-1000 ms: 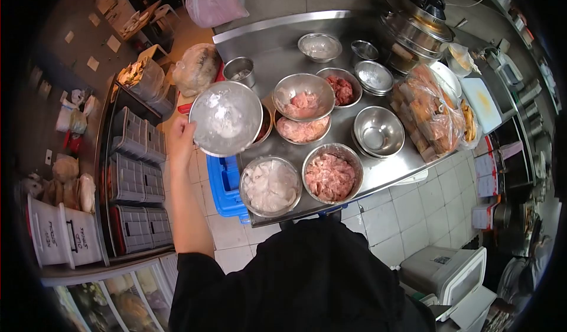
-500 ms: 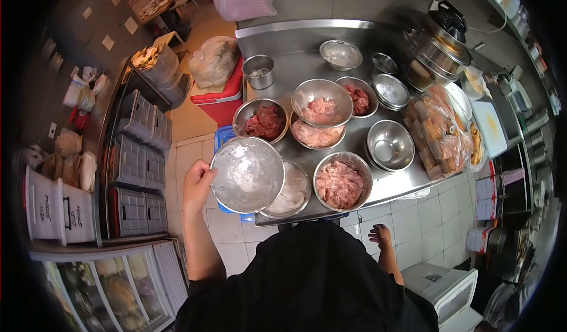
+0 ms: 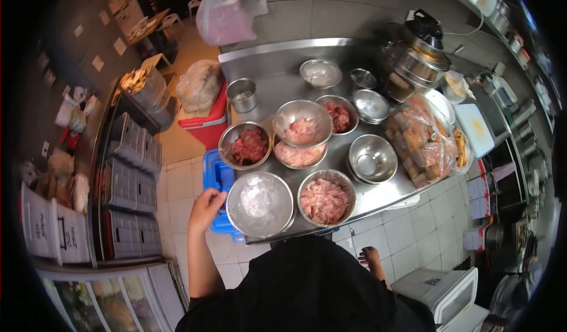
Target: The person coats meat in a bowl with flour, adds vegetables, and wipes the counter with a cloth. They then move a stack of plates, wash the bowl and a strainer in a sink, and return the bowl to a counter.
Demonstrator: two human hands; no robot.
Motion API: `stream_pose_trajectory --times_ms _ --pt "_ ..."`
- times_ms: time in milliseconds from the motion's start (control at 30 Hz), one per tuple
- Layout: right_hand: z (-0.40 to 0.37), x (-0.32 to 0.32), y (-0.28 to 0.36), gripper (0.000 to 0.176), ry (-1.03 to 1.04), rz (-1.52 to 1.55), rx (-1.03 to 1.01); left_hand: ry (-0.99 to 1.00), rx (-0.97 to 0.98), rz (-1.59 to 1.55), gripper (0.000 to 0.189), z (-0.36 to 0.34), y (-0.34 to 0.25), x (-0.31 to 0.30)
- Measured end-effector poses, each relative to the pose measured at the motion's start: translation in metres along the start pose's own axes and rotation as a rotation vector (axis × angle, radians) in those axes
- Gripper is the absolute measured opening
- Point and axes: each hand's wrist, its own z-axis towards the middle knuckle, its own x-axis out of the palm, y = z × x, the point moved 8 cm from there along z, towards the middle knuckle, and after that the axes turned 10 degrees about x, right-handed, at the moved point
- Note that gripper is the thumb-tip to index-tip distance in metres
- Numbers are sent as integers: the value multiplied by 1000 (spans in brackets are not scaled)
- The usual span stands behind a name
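Steel counter [image 3: 277, 85] | whitened bowl [image 3: 260, 205]: round, mouth up | left fingers [image 3: 217, 198]: narrow, grip unclear | right fingers [image 3: 365, 253]: half-open

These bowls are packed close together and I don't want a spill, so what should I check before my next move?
1. White-smeared bowl seated steadily: cannot tell; another rim peeks out beneath.
2. Left hand clear of that bowl: cannot tell; fingers are right by its rim.
3. Right hand free: ok, nothing visible in it.
4. Front meat bowl covered: not ok, open.
5. Empty steel bowl within view: ok, right of the meat bowls.
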Motion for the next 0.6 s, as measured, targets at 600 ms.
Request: stream_pose_trajectory --times_ms 600 --pt "-315 143 479 18 329 35 -1165 -321 -178 -146 39 -102 34 -6"
